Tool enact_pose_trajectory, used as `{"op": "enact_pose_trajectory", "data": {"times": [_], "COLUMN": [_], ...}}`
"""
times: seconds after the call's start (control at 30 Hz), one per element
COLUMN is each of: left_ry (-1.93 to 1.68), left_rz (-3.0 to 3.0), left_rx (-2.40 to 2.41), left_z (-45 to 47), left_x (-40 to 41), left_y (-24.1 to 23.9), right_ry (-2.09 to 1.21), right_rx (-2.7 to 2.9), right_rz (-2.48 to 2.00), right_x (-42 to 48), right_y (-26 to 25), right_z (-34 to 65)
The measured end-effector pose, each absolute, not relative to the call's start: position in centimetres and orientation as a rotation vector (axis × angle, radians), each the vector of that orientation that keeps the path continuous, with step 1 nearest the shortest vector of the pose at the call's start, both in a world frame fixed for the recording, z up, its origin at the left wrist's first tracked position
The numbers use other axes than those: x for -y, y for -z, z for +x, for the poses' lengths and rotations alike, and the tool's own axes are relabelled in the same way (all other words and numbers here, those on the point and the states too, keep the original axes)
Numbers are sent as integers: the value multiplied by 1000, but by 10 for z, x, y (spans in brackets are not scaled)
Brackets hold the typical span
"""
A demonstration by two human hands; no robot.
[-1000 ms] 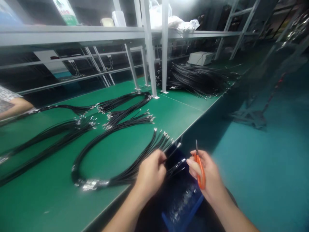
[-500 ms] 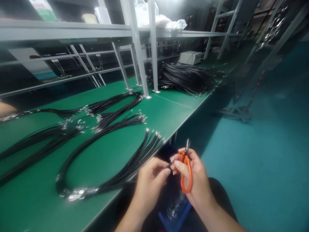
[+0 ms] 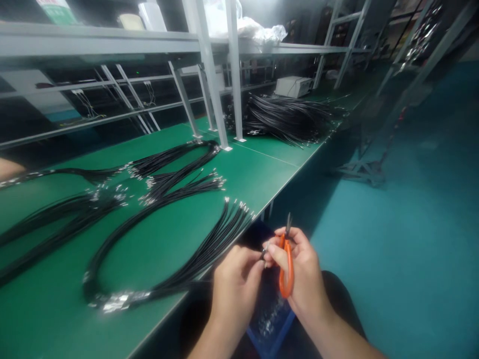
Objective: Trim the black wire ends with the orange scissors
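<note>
My left hand (image 3: 235,281) is pinched on the metal-tipped end of a thin black cable (image 3: 263,253), just off the front edge of the green bench (image 3: 258,169). My right hand (image 3: 301,271) is closed round orange-handled snips (image 3: 285,267), blades pointing up, and its fingertips meet the left hand's at the cable tip. A looped bundle of black cables (image 3: 157,239) lies on the bench just left of my hands, its metal ends fanned toward the edge.
More looped cable bundles (image 3: 75,209) lie across the bench to the left. A large heap of black cables (image 3: 288,117) and a white box (image 3: 294,86) sit at the far end. Grey shelf posts (image 3: 209,75) stand on the bench. A blue bin (image 3: 269,324) sits below my hands. Another person's arm (image 3: 7,167) shows at far left.
My left hand has left the fanned cable ends and drawn one cable toward my right hand. The right hand with the snips moved left to meet it. The view shifted slightly right.
</note>
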State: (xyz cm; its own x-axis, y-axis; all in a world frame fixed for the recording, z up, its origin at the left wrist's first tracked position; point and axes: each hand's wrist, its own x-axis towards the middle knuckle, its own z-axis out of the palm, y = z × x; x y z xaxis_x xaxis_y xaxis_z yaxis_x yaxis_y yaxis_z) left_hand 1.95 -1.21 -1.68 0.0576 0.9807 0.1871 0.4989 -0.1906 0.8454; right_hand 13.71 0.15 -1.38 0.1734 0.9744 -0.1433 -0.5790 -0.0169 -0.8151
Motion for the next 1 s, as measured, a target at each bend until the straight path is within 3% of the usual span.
{"op": "enact_pose_trajectory", "data": {"times": [0.33, 1.0], "left_ry": [-1112, -1282], "left_rz": [1504, 989], "left_rx": [-1287, -860], "left_z": [13, 6], "left_x": [11, 0], "left_y": [17, 8], "right_ry": [-1582, -1693], "right_rx": [356, 359], "right_rz": [-765, -698], "right_x": [-1, 2], "right_y": [12, 9], "right_z": [134, 121]}}
